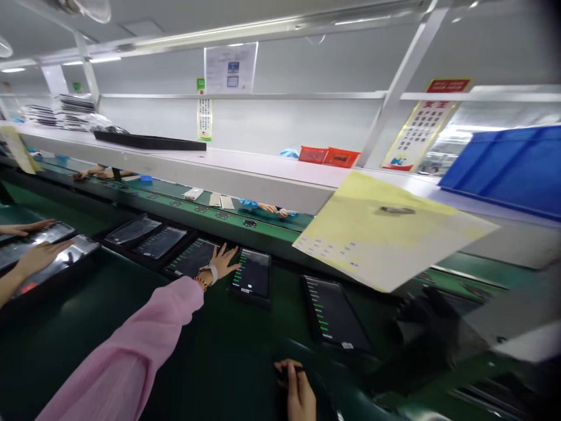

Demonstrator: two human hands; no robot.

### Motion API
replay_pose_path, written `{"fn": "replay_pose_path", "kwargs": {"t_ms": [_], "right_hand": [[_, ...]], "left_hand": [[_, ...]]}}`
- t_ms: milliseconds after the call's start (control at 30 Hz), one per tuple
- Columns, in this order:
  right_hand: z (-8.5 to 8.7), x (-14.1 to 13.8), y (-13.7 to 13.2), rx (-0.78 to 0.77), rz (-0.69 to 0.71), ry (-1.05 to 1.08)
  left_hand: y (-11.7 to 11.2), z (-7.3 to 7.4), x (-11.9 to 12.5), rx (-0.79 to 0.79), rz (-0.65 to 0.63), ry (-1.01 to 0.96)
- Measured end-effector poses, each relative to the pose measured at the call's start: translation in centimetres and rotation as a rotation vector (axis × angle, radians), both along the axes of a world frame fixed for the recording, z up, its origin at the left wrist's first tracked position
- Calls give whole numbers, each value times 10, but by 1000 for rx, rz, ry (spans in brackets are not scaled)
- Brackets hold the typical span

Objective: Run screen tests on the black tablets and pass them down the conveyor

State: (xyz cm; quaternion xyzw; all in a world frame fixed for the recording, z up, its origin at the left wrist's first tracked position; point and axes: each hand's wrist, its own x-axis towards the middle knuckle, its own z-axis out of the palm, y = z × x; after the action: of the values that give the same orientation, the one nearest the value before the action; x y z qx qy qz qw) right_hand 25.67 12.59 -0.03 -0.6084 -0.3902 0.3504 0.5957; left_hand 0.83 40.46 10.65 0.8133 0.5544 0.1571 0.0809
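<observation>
My left hand [222,263], in a pink sleeve, is stretched out with its fingers spread. It reaches between two dark tablets: one tablet [193,255] lies partly behind the hand, and the other tablet [253,273] sits just right of the fingertips. Both screens show lists with green marks. Whether the fingers touch either one, I cannot tell. Low in the view, my right hand [300,392] is closed, thumb against fingers, around a small dark thing too unclear to name. A third lit tablet [335,310] with a similar list lies up and right of it.
Two more tablets [160,241] lie in black trays at left. Another person's hands [41,257] rest on tablets at the far left. A yellow sheet [390,234] hangs from the shelf [263,174], which carries a blue bin [508,169]. Gloved workers' hands [274,209] show beyond.
</observation>
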Motion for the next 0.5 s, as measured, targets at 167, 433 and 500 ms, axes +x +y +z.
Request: {"fn": "replay_pose_path", "kwargs": {"t_ms": [167, 433, 500], "right_hand": [[-4, 10, 0, -25, 77, -41], [-3, 7, -4, -42, 59, -23], [-6, 1, -4, -13, -5, -18]], "left_hand": [[-30, -15, 31, 58, -120, 19], [-40, -31, -67, 89, 409, -9], [-30, -27, -100, 95, 642, -39]]}}
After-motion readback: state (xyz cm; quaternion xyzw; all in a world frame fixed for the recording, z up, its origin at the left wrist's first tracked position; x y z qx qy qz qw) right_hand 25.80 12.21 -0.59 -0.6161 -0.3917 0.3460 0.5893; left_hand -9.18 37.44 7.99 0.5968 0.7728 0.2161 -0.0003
